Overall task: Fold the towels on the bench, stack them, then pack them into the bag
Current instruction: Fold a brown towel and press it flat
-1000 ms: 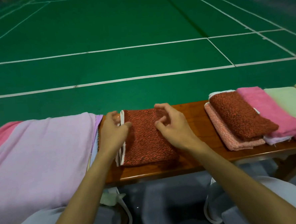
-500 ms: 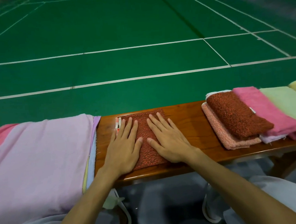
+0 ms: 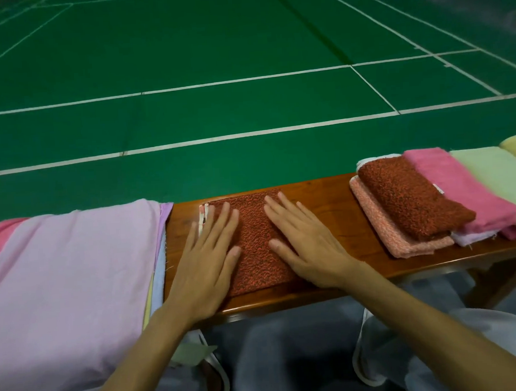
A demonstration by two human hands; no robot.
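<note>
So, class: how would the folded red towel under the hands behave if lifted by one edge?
Probably floppy: the folded red towel is nubby cloth lying flat under the left hand and right hand, so likely sags. Its layers may fall open. Could slide on the glossy bench.

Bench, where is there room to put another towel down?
Bare wood on the bench lies between the red towel and the folded towels at right. The left end is crowded with lilac cloth, the right end with overlapping towels.

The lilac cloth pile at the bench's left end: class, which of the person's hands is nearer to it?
Left. The left hand lies just right of the lilac cloth pile; the right hand lies farther right.
</note>
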